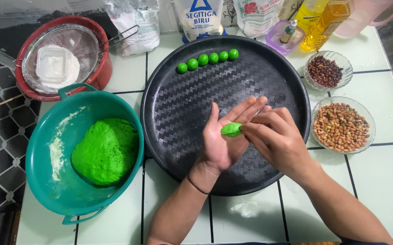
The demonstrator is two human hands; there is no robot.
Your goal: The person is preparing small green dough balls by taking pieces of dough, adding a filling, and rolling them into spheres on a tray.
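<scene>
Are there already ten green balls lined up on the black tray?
No, only five green balls sit in a row at the far edge of the black tray.

Green dough pressed between two hands over a black tray

The left hand (223, 140) lay palm-up, cradling a green dough piece (231, 129); the right hand (278, 138) pinched it from three o'clock above the round black tray (178, 109).

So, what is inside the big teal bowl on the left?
The teal bowl holds a large lump of bright green dough, with white flour smears on its inner wall. The bowl's bottom under the dough is covered, so it cannot be seen.
</scene>
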